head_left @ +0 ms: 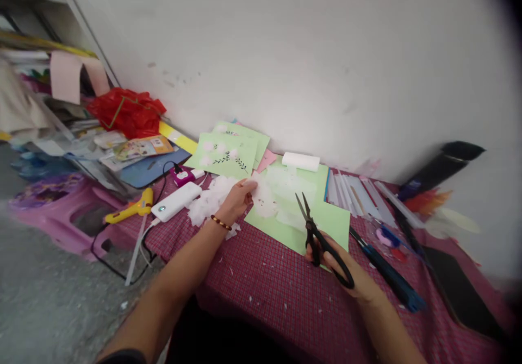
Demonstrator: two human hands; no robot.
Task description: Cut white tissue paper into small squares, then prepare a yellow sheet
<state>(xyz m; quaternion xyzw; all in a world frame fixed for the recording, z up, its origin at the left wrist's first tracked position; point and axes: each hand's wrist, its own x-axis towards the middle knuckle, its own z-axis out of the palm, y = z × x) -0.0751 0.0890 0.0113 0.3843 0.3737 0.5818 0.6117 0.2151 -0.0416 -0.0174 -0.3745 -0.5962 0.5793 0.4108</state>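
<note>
My right hand (342,254) grips black scissors (310,227) over the green sheet (273,228) on the desk (265,277), blades slightly parted; long axis oblique, tips pointing away from me and leftward, handles back toward my right wrist. My left hand (237,198) is pinched closed on thin pale paper (265,198). Red plastic bag (136,115), far left: crumpled, contents not discernible.

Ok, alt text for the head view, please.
The right hand holds black scissors, blades slightly parted, above green paper, while the left hand pinches a whitish sheet. White scraps lie beside the left hand on a red checked tablecloth, with decorated green cards beyond.
</note>
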